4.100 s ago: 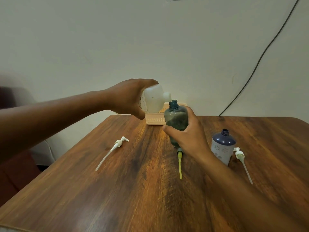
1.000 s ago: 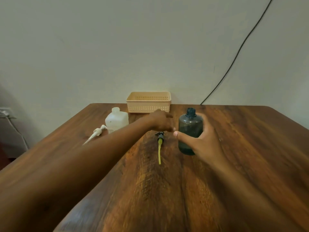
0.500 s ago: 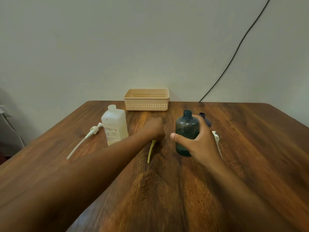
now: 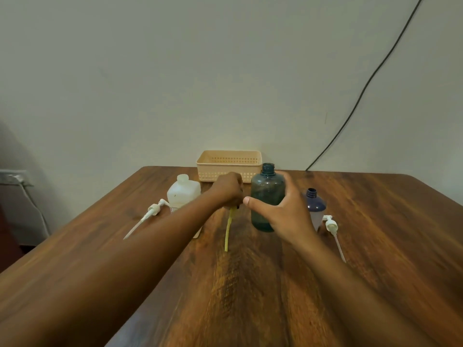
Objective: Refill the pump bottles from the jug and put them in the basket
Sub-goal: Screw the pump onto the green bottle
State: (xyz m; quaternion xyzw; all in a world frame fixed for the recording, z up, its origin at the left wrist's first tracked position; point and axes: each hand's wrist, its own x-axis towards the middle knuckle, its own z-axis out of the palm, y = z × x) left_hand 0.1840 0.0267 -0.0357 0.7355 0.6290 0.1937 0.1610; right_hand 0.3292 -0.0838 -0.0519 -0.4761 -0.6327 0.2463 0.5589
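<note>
Table [image 4: 375, 246]: wooden, bearing all items.
Basket [image 4: 229, 164]: at the far edge, nothing seen inside.
Jug [image 4: 184, 194]: set down upright at left since pouring 4 seconds ago; filling of 1 bottle judged finished.
Green bottle [image 4: 266, 196]: translucent, uncapped, upright, gripped by the right hand [image 4: 288, 211].
Yellow pump [image 4: 229, 229]: now raised by its head, pinched in the left hand [image 4: 228, 189]; refitting judged next.

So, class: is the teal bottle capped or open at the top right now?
Open. The teal bottle stands upright with a bare threaded neck, gripped by the right hand; the left hand holds its yellow-tubed pump beside it.
</note>
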